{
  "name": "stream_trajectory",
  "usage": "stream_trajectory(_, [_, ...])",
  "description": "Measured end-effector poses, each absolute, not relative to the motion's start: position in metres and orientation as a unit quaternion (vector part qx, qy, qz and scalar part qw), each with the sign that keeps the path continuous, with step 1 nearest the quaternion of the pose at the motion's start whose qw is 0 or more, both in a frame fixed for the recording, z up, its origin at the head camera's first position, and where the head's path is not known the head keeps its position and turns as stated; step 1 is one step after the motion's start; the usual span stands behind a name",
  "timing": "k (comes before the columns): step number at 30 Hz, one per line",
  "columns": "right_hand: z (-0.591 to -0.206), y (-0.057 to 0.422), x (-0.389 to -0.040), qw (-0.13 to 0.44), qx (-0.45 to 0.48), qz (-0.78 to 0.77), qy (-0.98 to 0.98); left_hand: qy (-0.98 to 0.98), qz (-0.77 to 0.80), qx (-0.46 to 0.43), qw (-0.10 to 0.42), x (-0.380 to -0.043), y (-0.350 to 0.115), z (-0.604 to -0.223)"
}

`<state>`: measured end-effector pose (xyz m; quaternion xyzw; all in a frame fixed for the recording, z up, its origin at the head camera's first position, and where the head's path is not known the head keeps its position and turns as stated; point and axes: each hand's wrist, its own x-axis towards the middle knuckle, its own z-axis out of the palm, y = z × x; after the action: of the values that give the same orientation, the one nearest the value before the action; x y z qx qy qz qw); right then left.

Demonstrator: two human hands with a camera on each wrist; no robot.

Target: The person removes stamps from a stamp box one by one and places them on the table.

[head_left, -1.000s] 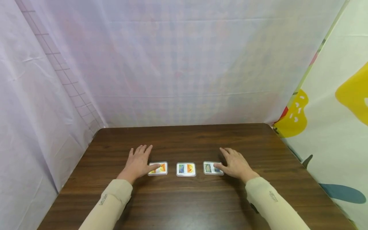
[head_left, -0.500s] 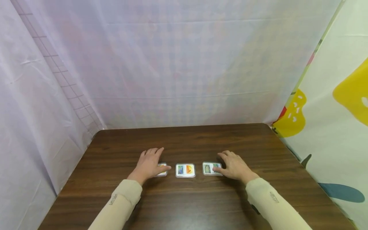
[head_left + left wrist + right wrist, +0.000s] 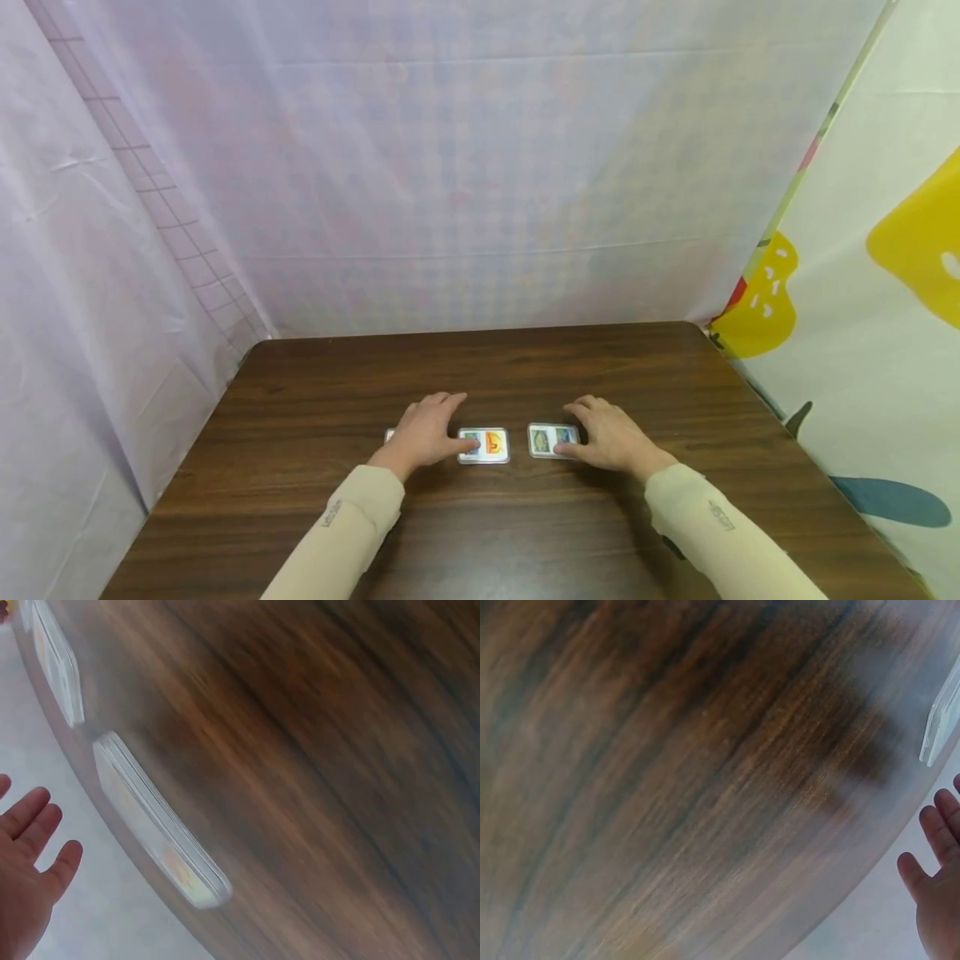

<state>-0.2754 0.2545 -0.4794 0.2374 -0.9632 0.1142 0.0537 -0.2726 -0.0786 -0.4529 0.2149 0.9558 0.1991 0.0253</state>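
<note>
Three small picture cards with clear rims, apparently cased or stacked, lie in a row on the dark wooden table. My left hand (image 3: 423,432) is over the gap between the left card (image 3: 389,434), mostly hidden under it, and the middle card (image 3: 496,445); its thumb overlaps the middle card's left half. In the left wrist view, that hand (image 3: 30,877) has its fingers extended, apart from the near card (image 3: 154,829). Beside the right card (image 3: 542,441), my right hand (image 3: 611,435) has its fingers spread, thumb across the card's right part; whether it touches is unclear.
The brown table (image 3: 480,533) has a far edge against a pale hanging cloth (image 3: 480,167). White sheeting hangs on the left, and a fruit-printed cloth (image 3: 847,392) on the right.
My left hand has moved rightward from the left card toward the middle card, covering most of the left one. The right hand has stayed by the right card; the cards have not visibly moved.
</note>
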Motion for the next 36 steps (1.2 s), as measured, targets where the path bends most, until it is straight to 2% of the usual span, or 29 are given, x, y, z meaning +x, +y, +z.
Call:
stream_trajectory(18, [-0.483,0.26,-0.277,0.041,0.246,0.136,-0.959,0.946,0.185,0.267,0.022,-0.28,-0.031,-0.462])
stream_trajectory(28, [-0.488,0.26,-0.278,0.042,0.251,0.14,-0.957,0.942,0.195,0.27,0.045,-0.284,-0.012,-0.466])
stream_trajectory(36, [-0.485,0.256,-0.277,0.022,0.242,0.142,-0.96,0.941,0.18,0.285,0.04,-0.289,0.006,-0.473])
